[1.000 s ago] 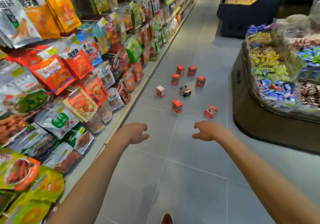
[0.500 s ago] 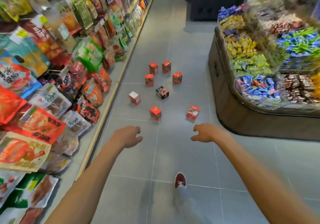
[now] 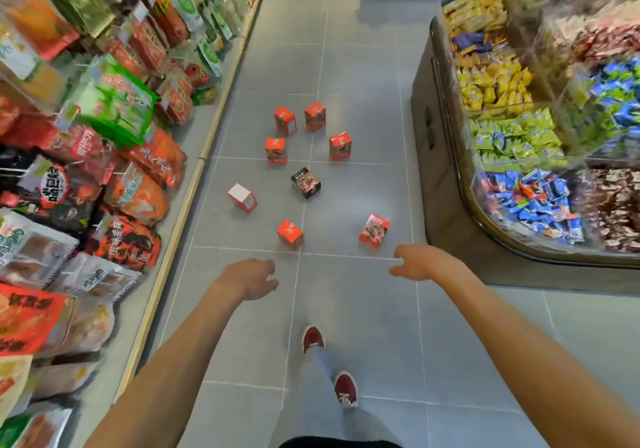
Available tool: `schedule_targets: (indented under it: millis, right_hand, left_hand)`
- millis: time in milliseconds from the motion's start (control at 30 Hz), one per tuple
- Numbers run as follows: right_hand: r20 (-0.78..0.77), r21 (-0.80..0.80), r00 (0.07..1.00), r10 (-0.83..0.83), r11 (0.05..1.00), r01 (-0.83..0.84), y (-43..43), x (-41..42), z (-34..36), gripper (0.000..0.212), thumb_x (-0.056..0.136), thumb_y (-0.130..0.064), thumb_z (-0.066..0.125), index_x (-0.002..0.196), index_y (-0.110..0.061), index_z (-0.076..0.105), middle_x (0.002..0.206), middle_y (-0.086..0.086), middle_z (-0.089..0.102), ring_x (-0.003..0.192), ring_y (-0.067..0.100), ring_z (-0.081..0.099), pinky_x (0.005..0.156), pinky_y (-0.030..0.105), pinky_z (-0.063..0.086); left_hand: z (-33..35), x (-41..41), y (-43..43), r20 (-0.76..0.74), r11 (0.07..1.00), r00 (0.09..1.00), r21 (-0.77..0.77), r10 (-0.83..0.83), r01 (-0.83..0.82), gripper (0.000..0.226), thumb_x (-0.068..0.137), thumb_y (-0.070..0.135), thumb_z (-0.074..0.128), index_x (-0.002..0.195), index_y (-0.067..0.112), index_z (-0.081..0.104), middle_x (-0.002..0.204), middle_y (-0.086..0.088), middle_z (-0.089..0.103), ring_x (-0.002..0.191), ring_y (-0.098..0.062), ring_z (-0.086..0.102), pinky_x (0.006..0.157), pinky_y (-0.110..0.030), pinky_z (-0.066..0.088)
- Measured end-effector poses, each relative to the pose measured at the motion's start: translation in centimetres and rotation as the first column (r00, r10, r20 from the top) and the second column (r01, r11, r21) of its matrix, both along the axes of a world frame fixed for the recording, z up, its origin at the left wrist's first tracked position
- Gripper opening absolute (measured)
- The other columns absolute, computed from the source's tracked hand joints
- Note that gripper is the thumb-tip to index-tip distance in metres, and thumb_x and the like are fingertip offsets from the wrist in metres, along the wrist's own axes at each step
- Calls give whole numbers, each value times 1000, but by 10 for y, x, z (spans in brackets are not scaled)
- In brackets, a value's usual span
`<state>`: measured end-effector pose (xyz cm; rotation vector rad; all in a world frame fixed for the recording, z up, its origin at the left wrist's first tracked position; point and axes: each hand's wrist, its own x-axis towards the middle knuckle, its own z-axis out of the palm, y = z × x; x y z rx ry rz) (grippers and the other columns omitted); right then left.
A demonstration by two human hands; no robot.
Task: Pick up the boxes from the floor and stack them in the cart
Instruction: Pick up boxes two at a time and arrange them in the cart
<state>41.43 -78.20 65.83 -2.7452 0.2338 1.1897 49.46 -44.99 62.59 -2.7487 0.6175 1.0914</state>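
Note:
Several small boxes lie scattered on the grey tiled floor ahead of me. Nearest are a red box (image 3: 290,234) and a tilted red box (image 3: 374,231). Further on sit a white-topped box (image 3: 242,197), a black box (image 3: 305,182) and several more red boxes (image 3: 314,116). My left hand (image 3: 250,278) hovers just short of the nearest red box, fingers loosely curled, holding nothing. My right hand (image 3: 417,262) reaches out beside the tilted box, fingers apart and empty. No cart is in view.
A shelf of hanging snack bags (image 3: 114,108) runs along the left, with a wooden kerb (image 3: 180,212) at its base. A rounded candy display bin (image 3: 460,205) stands at the right. My feet in red shoes (image 3: 312,339) are on the floor between them.
I have walked up the aisle, so the boxes are much closer and lower in view. Both arms stay stretched forward. My feet have come into sight.

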Motion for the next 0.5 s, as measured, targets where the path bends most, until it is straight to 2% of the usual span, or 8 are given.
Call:
schedule_targets:
  millis: [167,333,500]
  right_hand:
    - [-69,-12,997,-22,1000,21,-21,55,-24,56,98,-44,49,144,-14,43,146,8,47,131,27,47,106,37,41]
    - [-99,-42,994,-53,998,49,-41,107,-50,55,96,-46,51,141,-16,46,142,8,51,127,26,51,103,38,43]
    - [-126,-50,992,22,998,-29,-51,159,-80,54,95,-47,50,141,-18,44,136,9,52,122,28,53,99,42,46]
  left_hand:
    - [-31,59,-21,-58,1000,998,5,4,-4,44,97,47,44,132,21,49,134,-4,56,124,-24,52,96,-35,45]
    - [-61,121,-43,-104,999,994,32,23,-20,44,98,47,43,134,22,49,138,-5,53,125,-25,52,95,-35,42]
    - [-87,172,-54,-131,997,989,22,70,-67,43,98,44,44,132,19,50,137,-5,55,124,-25,53,94,-36,43]
